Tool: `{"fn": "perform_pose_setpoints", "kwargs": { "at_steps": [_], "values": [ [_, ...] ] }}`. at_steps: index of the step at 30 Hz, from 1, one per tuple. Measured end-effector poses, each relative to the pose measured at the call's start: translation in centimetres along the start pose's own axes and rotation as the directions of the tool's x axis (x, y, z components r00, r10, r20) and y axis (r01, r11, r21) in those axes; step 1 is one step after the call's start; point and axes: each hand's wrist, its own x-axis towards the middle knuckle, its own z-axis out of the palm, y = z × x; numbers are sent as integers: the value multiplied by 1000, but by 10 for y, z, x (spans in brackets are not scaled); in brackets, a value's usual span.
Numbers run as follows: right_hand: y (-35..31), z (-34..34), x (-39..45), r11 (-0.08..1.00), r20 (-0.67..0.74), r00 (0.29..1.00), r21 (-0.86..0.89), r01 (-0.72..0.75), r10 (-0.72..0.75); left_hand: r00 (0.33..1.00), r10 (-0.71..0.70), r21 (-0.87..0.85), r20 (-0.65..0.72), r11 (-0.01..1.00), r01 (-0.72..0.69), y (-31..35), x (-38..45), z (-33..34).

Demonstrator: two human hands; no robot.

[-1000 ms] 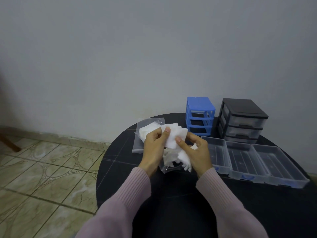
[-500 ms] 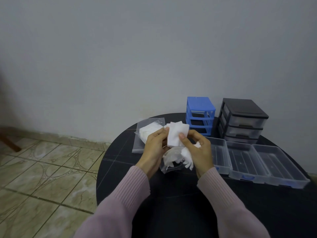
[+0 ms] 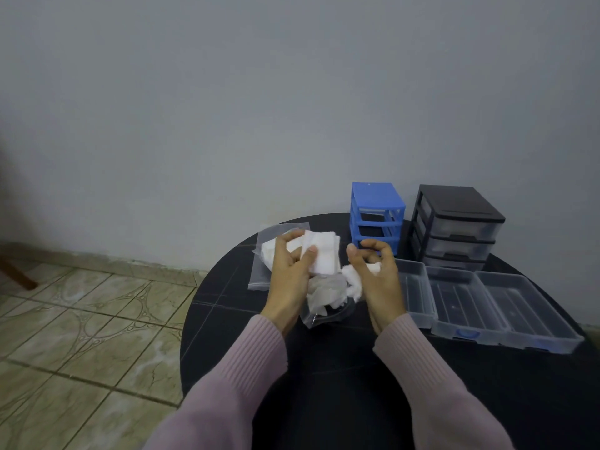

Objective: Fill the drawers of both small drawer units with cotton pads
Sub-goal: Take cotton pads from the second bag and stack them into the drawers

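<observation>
Nothing is filled yet; the left hand (image 3: 289, 271) pinches a stack of cotton pads (image 3: 319, 256); the right hand (image 3: 378, 277), fingers curled, holds loose pads; three clear drawers (image 3: 487, 306) lie empty, right of the hands, near the blue unit (image 3: 376, 212) and black unit (image 3: 457, 222).

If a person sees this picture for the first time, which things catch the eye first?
The left hand holds a stack of white cotton pads above the round black table. At the table's far edge stands the blue drawer unit, its slots empty, and three clear drawers lie in a row at the right.
</observation>
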Motion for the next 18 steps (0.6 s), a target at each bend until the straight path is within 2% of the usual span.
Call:
{"fn": "perform_pose_setpoints", "kwargs": {
  "at_steps": [2, 5, 7, 14, 18],
  "values": [
    [-3, -1, 1, 983, 42, 995, 153, -97, 92, 997, 72, 57, -10, 996, -71, -1, 1, -3],
    [-9, -2, -2, 899, 117, 978, 388, -203, 170, 978, 206, 204, 18, 957, -206, -2, 1, -4],
    [-11, -3, -2, 854, 147, 971, 463, -237, 189, 965, 256, 259, 53, 930, -260, -2, 0, -2],
    [-9, -4, 1, 920, 182, 977, 352, -173, 114, 985, 99, 189, 143, 974, -126, -6, -7, 4],
    [-8, -5, -2, 953, 207, 977, 281, -111, 53, 976, 125, 191, 179, 969, -159, -4, -9, 7]
  ]
}}
